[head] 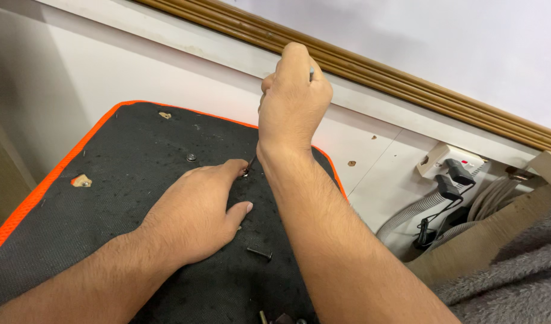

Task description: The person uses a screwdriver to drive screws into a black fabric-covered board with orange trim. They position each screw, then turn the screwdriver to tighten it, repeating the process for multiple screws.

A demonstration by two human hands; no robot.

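Fisted around a screwdriver at centre frame, right hand hiding its shaft; left hand flat, fingers together, on black panel, loose bolt lower centre.

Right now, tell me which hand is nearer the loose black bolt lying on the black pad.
Left. The left hand lies flat on the black pad, its thumb just above the bolt. The right hand is raised farther up, fist closed around a thin tool.
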